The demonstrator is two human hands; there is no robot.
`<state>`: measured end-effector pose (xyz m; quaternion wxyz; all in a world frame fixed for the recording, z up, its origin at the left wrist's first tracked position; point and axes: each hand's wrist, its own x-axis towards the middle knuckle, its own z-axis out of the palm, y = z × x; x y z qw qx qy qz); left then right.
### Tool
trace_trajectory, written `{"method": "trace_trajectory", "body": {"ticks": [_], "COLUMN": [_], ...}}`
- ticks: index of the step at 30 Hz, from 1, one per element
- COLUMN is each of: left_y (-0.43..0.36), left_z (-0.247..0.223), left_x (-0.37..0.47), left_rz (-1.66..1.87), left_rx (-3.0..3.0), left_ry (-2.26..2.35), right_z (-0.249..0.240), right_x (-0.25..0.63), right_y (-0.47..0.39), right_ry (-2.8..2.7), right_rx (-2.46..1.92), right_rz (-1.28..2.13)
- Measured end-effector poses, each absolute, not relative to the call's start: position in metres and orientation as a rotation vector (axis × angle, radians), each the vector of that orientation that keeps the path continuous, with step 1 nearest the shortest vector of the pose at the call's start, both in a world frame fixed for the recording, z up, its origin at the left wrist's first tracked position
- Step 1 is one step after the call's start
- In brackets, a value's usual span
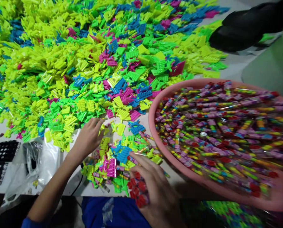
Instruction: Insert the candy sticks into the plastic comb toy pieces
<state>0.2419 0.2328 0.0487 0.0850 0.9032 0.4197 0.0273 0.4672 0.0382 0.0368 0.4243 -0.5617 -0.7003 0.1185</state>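
My right hand (157, 186) is wrapped round a bundle of thin tubes with red caps (138, 190); the cap ends face up and the rest of the bundle is hidden in the palm. Its fingers reach over a small heap of mixed pieces. Beside them lie a blue comb-like plastic piece (123, 152) and a pink comb-like plastic piece (111, 167). My left hand (91, 134) is at the near edge of the big pile of plastic pieces (67, 79), fingers stretched and somewhat apart, with nothing clearly held. Motion blurs the fingertips slightly.
A pink basin (153, 110) full of colourful wrapped tubes (212, 126) stands at the right. Clear plastic bags (49, 158) and a black perforated tray (3, 150) lie at the left. A dark object (241, 28) is at the top right. A black cable (78, 183) hangs near the table edge.
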Motion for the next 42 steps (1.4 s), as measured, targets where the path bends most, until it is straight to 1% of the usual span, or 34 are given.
{"method": "trace_trajectory", "body": {"ticks": [5,11,17,21,24,27,29,31,34,38,40,42], "left_y": [0.249,0.233,0.240,0.257,0.262,0.243,0.217,0.188,0.158,0.165,0.185,0.209], "left_z": [0.027,0.041,0.042,0.040,0.052,0.073,0.083,0.087,0.084,0.082,0.079,0.070], "left_x": [0.270,0.254,0.233,0.224,0.217,0.208,0.203,0.202,0.206,0.224,0.244,0.272], "left_rz": [0.023,-0.026,-0.001,0.099,0.256,0.469,0.538,0.475,0.278,0.117,0.092,0.074], "left_rx": [2.739,2.754,2.772,2.759,2.728,2.679,2.673,2.702,2.746,2.693,2.636,2.563], "left_ry": [1.265,1.148,1.192,1.220,1.240,1.349,1.406,1.407,1.348,1.315,1.330,1.343], "right_z": [0.030,0.021,0.023,0.038,0.050,0.055,0.055,0.052,0.046,0.042,0.047,0.056], "right_x": [0.447,0.457,0.463,0.469,0.474,0.479,0.481,0.482,0.481,0.476,0.472,0.466], "right_y": [0.042,0.032,0.030,0.029,0.033,0.037,0.036,0.034,0.030,0.025,0.026,0.028], "right_ry": [-1.804,-1.808,-1.685,-1.545,-1.546,-1.517,-1.519,-1.541,-1.543,-1.507,-1.436,-1.321], "right_rx": [-1.423,-1.366,-1.245,-1.270,-1.264,-1.262,-1.275,-1.281,-1.294,-1.408,-1.469,-1.475], "right_rz": [0.317,0.443,0.389,0.495,0.501,0.478,0.470,0.470,0.479,0.417,0.522,0.763]}}
